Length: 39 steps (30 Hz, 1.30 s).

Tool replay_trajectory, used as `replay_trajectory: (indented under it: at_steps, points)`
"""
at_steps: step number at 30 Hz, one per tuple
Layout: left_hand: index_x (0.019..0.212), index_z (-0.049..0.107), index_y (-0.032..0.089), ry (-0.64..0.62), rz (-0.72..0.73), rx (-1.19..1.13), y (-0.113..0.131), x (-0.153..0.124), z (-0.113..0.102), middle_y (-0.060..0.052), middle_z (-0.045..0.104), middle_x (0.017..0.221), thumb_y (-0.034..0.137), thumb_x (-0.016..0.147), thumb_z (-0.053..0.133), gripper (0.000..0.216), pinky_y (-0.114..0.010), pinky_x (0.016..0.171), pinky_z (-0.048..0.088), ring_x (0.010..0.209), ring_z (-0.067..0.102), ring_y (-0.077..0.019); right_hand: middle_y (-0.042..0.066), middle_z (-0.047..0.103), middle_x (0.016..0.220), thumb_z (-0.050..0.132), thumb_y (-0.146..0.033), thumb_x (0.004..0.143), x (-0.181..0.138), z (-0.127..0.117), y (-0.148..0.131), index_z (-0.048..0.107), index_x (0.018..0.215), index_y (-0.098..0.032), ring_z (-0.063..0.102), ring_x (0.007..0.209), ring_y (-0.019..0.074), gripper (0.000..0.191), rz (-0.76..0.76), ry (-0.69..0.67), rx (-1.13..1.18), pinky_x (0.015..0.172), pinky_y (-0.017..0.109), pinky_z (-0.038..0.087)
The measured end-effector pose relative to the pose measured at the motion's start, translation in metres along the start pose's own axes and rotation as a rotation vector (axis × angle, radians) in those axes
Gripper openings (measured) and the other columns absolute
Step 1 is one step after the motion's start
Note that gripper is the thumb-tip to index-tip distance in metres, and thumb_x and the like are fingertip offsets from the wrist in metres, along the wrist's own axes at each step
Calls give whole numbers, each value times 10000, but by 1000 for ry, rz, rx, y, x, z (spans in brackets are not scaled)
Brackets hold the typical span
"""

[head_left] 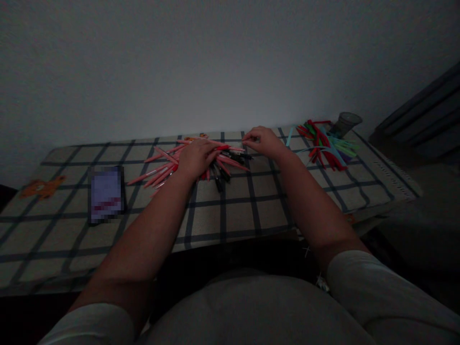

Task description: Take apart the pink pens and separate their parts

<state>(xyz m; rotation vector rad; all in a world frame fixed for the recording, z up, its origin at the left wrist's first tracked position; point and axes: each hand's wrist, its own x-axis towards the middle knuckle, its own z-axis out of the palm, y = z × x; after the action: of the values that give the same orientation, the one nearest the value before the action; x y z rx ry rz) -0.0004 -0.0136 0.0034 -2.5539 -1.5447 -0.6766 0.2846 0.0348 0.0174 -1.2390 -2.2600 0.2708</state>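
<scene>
In the head view, a checked cloth (237, 211) covers the bench (151, 249), whose far edge runs along a pale wall (230, 62). A heap of pens (158, 177) lies towards the middle of the far edge, most of them pink, fanned out and crossing one another. Several black pens (218, 179) lie on its right side, some pointing at the near edge.

The left hand (196, 155) rests over the heap with its fingers bent; a red pen (223, 147) lies at its fingertips, though whether it is gripped I cannot tell. The right hand (265, 141) is just beyond the right end of the heap, near the far edge, thumb and forefinger brought together at the tips; whether something thin is pinched there is too dark to tell.

Right of that hand, a pale blue strip (289, 137) lies near the far edge. Further on, towards the far right corner, is a loose bundle of strips (325, 148) in red, green, blue and purple, with a glass (347, 125) just beside it, in the corner.

Towards the left edge lies a blurred tablet (107, 194), well apart from the pens. An orange bear figure (42, 187) marks the cloth near that edge.
</scene>
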Motion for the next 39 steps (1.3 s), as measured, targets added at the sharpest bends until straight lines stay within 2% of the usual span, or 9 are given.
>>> replay_trajectory:
  at_steps: [5, 11, 20, 27, 35, 39]
  points:
    - [1435, 774, 310, 15, 7, -16, -2, 0, 1, -72, 794, 1409, 402, 1117, 565, 392, -459, 1163, 516, 1380, 663, -301, 104, 833, 1049, 724, -242, 941, -2, -7, 20, 877, 1031, -179, 713, 999, 267, 188, 175, -29, -66, 917, 359, 504]
    - [1425, 787, 289, 22, -15, -9, -2, 0, 4, -92, 801, 1390, 397, 1113, 584, 387, -468, 1169, 515, 1390, 665, -317, 138, 854, 1078, 725, -238, 956, -4, 4, 32, 884, 1109, -150, 763, 993, 273, 237, 287, -123, -106, 896, 358, 554]
    - [1437, 777, 317, 19, -24, 5, -1, -1, 3, -93, 790, 1403, 425, 1121, 564, 395, -463, 1136, 532, 1359, 673, -313, 145, 857, 1134, 749, -257, 967, -2, 14, 41, 873, 1137, -159, 782, 1026, 270, 232, 296, -111, -73, 920, 362, 575]
    - [1437, 779, 337, 35, 10, -17, -3, 0, 5, -64, 797, 1398, 382, 1113, 591, 377, -464, 1199, 513, 1394, 665, -304, 153, 852, 1098, 725, -234, 986, 0, 17, 43, 864, 1103, -129, 772, 1004, 262, 210, 283, -106, -81, 878, 336, 549]
    - [1438, 775, 312, 10, 11, -6, -2, 0, 3, -61, 794, 1407, 366, 1116, 590, 375, -449, 1221, 499, 1433, 645, -293, 142, 849, 1117, 708, -228, 980, 2, 21, 38, 864, 1096, -140, 745, 1001, 267, 214, 263, -73, -126, 890, 351, 528]
    - [1423, 784, 291, 15, 8, 6, -3, 1, 5, -75, 801, 1388, 386, 1118, 586, 375, -448, 1198, 512, 1391, 668, -295, 138, 846, 1116, 693, -226, 974, 1, 22, 38, 866, 1085, -152, 739, 1010, 269, 218, 262, -71, -128, 893, 357, 525]
